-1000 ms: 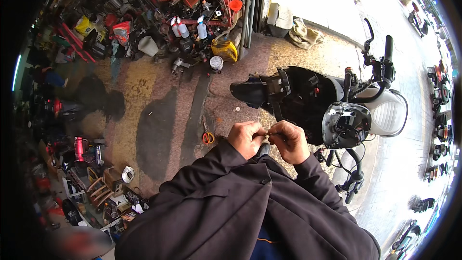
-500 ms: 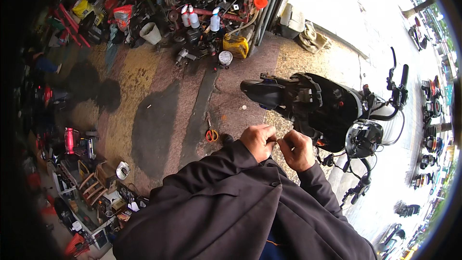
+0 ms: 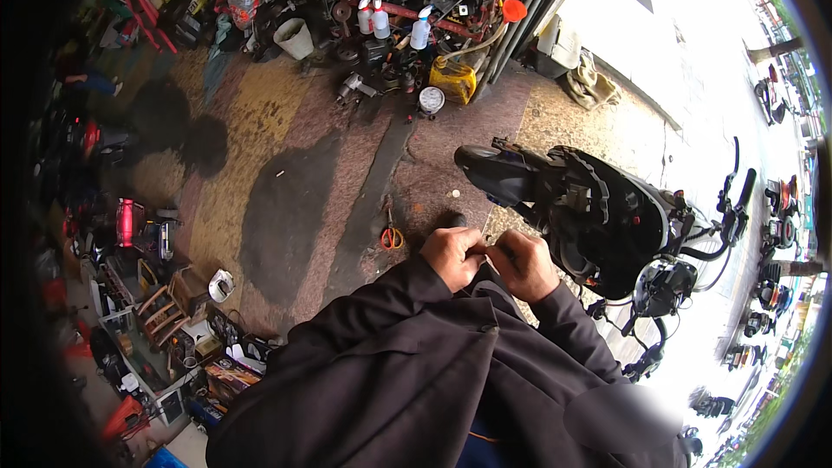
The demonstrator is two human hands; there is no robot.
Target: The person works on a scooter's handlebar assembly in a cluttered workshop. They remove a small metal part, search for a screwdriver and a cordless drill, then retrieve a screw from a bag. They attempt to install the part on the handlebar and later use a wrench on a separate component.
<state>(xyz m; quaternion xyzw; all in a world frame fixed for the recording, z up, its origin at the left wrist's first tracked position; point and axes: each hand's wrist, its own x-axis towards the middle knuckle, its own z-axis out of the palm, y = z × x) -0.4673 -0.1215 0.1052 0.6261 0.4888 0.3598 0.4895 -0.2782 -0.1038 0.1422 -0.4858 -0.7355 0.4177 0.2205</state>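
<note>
My left hand (image 3: 451, 258) and my right hand (image 3: 523, 265) meet in front of my jacket, thumbs and fingertips pinched close together. Whatever lies between the fingertips is too small to name. To the right of my hands stands a black scooter (image 3: 598, 212) with its body panels partly off and its front end toward the bright pavement. A pair of scissors with orange handles (image 3: 392, 237) lies on the floor left of my left hand. One dark shoe (image 3: 452, 220) shows just beyond my hands.
At the back stand a yellow jerrycan (image 3: 452, 82), a white tub (image 3: 431, 100), spray bottles (image 3: 420, 29), a grey bucket (image 3: 294, 38) and an impact wrench (image 3: 355, 86). A small wooden chair (image 3: 161, 321) and cluttered boxes sit at lower left. More scooters (image 3: 783, 197) line the far right.
The view has shifted, so the floor and scooter appear farther right. Both hands stay pinched together, the right one turned slightly more inward.
</note>
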